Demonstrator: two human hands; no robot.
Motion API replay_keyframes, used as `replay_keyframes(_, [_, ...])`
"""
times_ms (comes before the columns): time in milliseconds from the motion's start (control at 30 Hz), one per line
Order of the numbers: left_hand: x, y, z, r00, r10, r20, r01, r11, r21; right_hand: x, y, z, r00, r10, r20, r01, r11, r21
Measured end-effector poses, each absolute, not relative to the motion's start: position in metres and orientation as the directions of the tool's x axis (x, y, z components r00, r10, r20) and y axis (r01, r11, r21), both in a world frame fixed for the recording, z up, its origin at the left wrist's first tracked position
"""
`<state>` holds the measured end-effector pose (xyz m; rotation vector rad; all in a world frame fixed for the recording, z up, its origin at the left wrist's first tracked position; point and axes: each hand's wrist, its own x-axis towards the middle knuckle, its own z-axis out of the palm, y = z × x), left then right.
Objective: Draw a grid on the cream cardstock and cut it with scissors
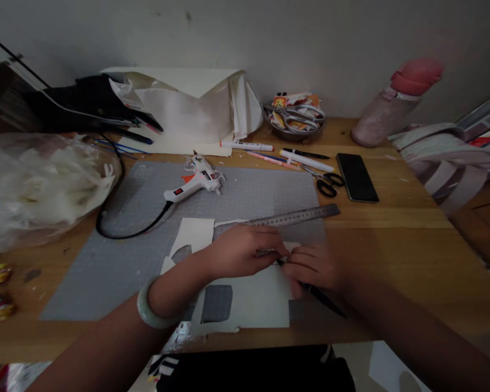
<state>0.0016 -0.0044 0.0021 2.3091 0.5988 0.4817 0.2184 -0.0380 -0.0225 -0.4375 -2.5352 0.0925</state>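
No legible text, only blurred tiny numerals on the metal ruler [304, 214].

Left hand [245, 251] palm down, right hand [314, 265] curled, close together, both forearms [106, 337] angled inward

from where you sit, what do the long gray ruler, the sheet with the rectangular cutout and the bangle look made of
Ruler: probably metal, dull gray with dark graduations, though gray plastic is possible. 
Sheet: paper or thin card, matte off-white, with a thin, uneven lower edge. 
Bangle: perhaps jade, pale greenish and smooth with a soft sheen; glass or plastic could look alike.
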Motion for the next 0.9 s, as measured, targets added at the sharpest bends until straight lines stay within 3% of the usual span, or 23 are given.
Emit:
replay_keyframes(233, [0.002,-0.005,0.003,0.823,0.545,0.161,0.290,-0.646,0.706,0.221,-0.037,-0.016,-0.812,0.335,0.477,0.274,0.942,-0.195])
replay_keyframes(433, [0.002,-0.005,0.001,0.822,0.546,0.164,0.290,-0.648,0.704,0.219,-0.039,-0.009,-0.733,0.466,0.495,0.315,0.878,-0.360])
replay_keyframes(533, [0.002,-0.005,0.001,0.819,0.551,0.159,0.295,-0.643,0.707,0.216,-0.040,-0.015,-0.437,0.772,0.462,0.451,0.632,-0.630])
replay_keyframes(633, [0.001,-0.005,0.003,0.818,0.560,0.133,0.315,-0.630,0.710,0.213,-0.032,-0.022,-0.050,0.989,0.137,0.384,0.145,-0.912])
replay_keyframes(733, [0.001,-0.005,0.004,0.820,0.557,0.132,0.313,-0.629,0.712,0.210,-0.021,-0.024,-0.025,0.991,-0.134,0.242,-0.124,-0.962])
replay_keyframes(900, [0.001,-0.005,0.001,0.822,0.550,0.146,0.293,-0.630,0.719,0.209,-0.013,-0.024,-0.087,0.976,-0.202,0.222,-0.179,-0.958])
